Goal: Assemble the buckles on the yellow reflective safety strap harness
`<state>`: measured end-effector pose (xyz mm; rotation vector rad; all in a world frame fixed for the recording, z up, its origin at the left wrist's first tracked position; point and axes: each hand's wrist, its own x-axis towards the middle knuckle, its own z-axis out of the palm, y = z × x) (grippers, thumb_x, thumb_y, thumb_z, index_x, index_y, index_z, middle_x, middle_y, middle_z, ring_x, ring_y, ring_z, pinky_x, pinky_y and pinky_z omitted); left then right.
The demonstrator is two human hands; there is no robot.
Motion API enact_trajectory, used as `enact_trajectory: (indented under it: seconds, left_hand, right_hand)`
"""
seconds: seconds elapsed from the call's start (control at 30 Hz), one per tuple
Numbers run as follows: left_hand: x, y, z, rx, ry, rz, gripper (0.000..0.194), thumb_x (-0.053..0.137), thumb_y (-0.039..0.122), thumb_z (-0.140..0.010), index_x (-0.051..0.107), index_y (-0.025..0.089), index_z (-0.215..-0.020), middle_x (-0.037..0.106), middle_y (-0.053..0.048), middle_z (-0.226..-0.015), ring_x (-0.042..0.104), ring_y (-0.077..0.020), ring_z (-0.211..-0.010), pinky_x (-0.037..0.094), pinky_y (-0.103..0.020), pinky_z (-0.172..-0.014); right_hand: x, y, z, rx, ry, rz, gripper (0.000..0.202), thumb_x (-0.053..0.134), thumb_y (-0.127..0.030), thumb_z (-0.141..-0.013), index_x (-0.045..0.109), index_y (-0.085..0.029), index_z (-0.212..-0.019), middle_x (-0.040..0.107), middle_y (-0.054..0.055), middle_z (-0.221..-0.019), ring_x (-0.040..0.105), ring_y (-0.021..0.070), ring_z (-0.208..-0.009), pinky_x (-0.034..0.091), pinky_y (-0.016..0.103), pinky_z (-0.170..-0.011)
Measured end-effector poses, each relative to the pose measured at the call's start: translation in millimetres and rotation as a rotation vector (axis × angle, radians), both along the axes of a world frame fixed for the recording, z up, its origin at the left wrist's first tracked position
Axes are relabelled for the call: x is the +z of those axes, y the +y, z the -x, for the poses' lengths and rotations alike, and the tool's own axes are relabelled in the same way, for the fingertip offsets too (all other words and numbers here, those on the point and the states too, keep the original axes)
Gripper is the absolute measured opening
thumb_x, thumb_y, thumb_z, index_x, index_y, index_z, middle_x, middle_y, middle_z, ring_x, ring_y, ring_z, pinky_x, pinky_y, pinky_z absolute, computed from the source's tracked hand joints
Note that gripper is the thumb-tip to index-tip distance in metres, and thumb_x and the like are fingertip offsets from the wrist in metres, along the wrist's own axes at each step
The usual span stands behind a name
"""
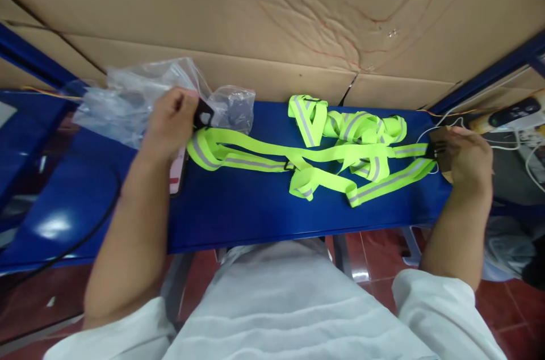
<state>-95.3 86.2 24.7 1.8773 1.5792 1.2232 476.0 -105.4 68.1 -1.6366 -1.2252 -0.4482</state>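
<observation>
A neon-yellow reflective strap harness (pixel 251 164) with grey stripes lies stretched across the blue table. My left hand (pixel 170 121) is closed, pinching a black piece (pixel 204 114) at the harness's left end. At the opposite end, my right hand (pixel 472 161) is closed around the strap's black buckle (pixel 432 150); its fingertips are partly hidden. Brown cardboard (pixel 445 170) shows beside and under that hand. A small black slider (pixel 289 166) sits midway along the strap. Behind it rests a bundle of more yellow reflective straps (pixel 361 126).
Clear plastic bags (pixel 123 101) are heaped at the back left. A phone (pixel 176 174) lies partly under my left wrist. Cardboard panels (pixel 255 19) stand behind the blue table (pixel 255 209). White cables (pixel 506 147) and a black-and-yellow device (pixel 515 112) are at the right.
</observation>
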Motion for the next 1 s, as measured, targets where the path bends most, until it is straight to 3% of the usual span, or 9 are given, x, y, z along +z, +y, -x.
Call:
enact_trajectory:
  seconds: [0.07, 0.13, 0.23, 0.33, 0.5, 0.57, 0.77, 0.9, 1.0]
  left_hand:
    - [5.8, -26, -27, 0.005, 0.255, -0.124, 0.028, 0.052, 0.036, -0.108, 0.068, 0.015, -0.114, 0.068, -0.002, -0.116, 0.058, -0.0166, -0.116, 0.048, -0.039, -0.111]
    - [10.6, -58, -59, -0.093, 0.518, -0.265, 0.031, 0.046, 0.022, -0.108, 0.064, 0.018, -0.134, 0.056, -0.009, -0.150, 0.050, -0.0267, -0.139, 0.038, -0.053, -0.120]
    - [4.8, -98, -104, -0.766, 0.758, -0.323, 0.038, 0.044, 0.015, -0.106, 0.063, 0.017, -0.138, 0.062, -0.013, -0.147, 0.058, -0.0257, -0.135, 0.046, -0.044, -0.114]
    - [-13.1, -110, -130, -0.966, 0.821, -0.279, 0.045, 0.045, 0.019, -0.107, 0.055, 0.016, -0.151, 0.058, -0.013, -0.154, 0.057, -0.0277, -0.140, 0.045, -0.045, -0.117]
    - [-29.6, -87, -122, -0.923, 0.797, -0.188, 0.040, 0.046, 0.016, -0.107, 0.069, 0.021, -0.139, 0.072, -0.010, -0.138, 0.067, -0.0260, -0.128, 0.051, -0.042, -0.109]
    - [-28.3, -80, -113, -0.828, 0.763, -0.181, 0.041, 0.046, 0.013, -0.104, 0.072, 0.022, -0.135, 0.074, -0.009, -0.135, 0.070, -0.0265, -0.126, 0.053, -0.043, -0.106]
    - [-17.0, -80, -107, -0.609, 0.728, -0.224, 0.046, 0.040, 0.014, -0.107, 0.070, 0.026, -0.139, 0.067, -0.006, -0.149, 0.063, -0.0293, -0.140, 0.054, -0.050, -0.106]
    - [-4.7, -79, -100, -0.477, 0.631, -0.250, 0.047, 0.042, 0.014, -0.106, 0.069, 0.029, -0.142, 0.064, -0.006, -0.151, 0.060, -0.0310, -0.144, 0.055, -0.054, -0.111]
    - [6.2, -76, -87, -0.331, 0.484, -0.302, 0.049, 0.043, 0.014, -0.106, 0.064, 0.030, -0.147, 0.064, -0.002, -0.153, 0.064, -0.0224, -0.140, 0.055, -0.042, -0.117]
  right_hand:
    - [-5.7, 0, 12, -0.045, 0.012, -0.045, 0.039, 0.049, -0.030, -0.106, 0.079, -0.007, -0.106, 0.074, 0.024, -0.101, 0.074, 0.0299, -0.097, 0.055, 0.046, -0.084]
    - [-8.6, -8, 47, 0.018, -0.029, 0.005, 0.033, 0.056, -0.031, -0.104, 0.079, -0.007, -0.104, 0.076, 0.022, -0.098, 0.074, 0.0302, -0.095, 0.055, 0.046, -0.088]
    - [-15.4, -22, 129, 0.522, -0.156, 0.576, 0.036, 0.056, -0.036, -0.108, 0.068, -0.018, -0.136, 0.074, 0.017, -0.130, 0.071, 0.0299, -0.119, 0.054, 0.046, -0.102]
    - [-30.0, -30, 193, 0.741, -0.361, 0.794, 0.052, 0.062, -0.048, -0.104, 0.059, -0.016, -0.145, 0.072, 0.018, -0.135, 0.070, 0.0340, -0.120, 0.050, 0.054, -0.108]
    - [-36.0, -55, 209, 0.855, -0.385, 0.727, 0.017, 0.053, -0.025, -0.109, 0.068, -0.020, -0.115, 0.072, 0.006, -0.096, 0.068, 0.0192, -0.084, 0.053, 0.032, -0.077]
    - [-29.0, -72, 206, 0.877, -0.568, 0.699, 0.027, 0.048, -0.010, -0.106, 0.071, -0.021, -0.113, 0.069, 0.003, -0.090, 0.065, 0.0181, -0.079, 0.049, 0.032, -0.069]
    - [-24.7, -107, 213, 0.714, -1.008, 0.730, 0.041, 0.053, 0.002, -0.091, 0.073, -0.010, -0.125, 0.074, 0.009, -0.102, 0.062, 0.0199, -0.071, 0.051, 0.038, -0.059]
    - [-17.9, -109, 203, 0.589, -1.029, 0.723, 0.050, 0.051, 0.003, -0.092, 0.067, -0.009, -0.138, 0.075, 0.009, -0.101, 0.061, 0.0203, -0.073, 0.051, 0.037, -0.057]
    - [-9.1, -107, 187, 0.487, -1.001, 0.702, 0.051, 0.053, 0.000, -0.097, 0.061, -0.012, -0.146, 0.076, 0.009, -0.110, 0.062, 0.0207, -0.076, 0.050, 0.037, -0.060]
